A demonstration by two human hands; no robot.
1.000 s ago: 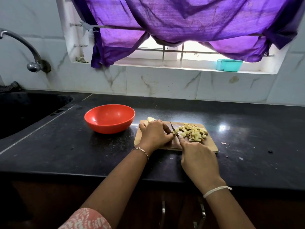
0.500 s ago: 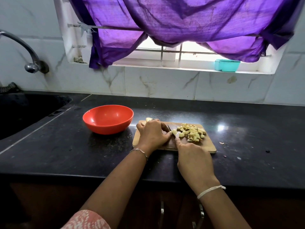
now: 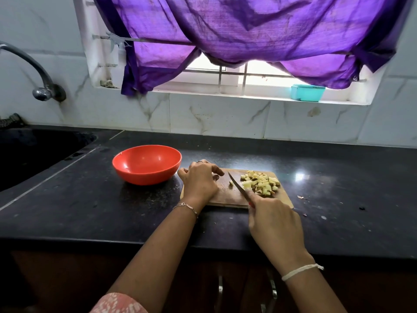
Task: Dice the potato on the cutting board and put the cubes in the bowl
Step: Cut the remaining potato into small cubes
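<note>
No text, label, brand, number or sign can be read anywhere in the frame. The round red plastic bowl [image 3: 146, 175] at centre left and the small teal plastic box [image 3: 308, 93] at upper right show plain surfaces.

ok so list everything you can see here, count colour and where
bowl: one, red, empty, on the counter left of the board
cutting board: one, wooden, on the counter
potato cubes: a pile, pale yellow, on the board's right half
knife: one, dark blade, over the board beside the pile
counter: one, black
sink: one, dark, far left
tap: one, metal, above the sink
curtain: one, purple, hanging at the top
tub: one, teal, on the windowsill
left hand: over the board's left end
right hand: grips the knife
</note>
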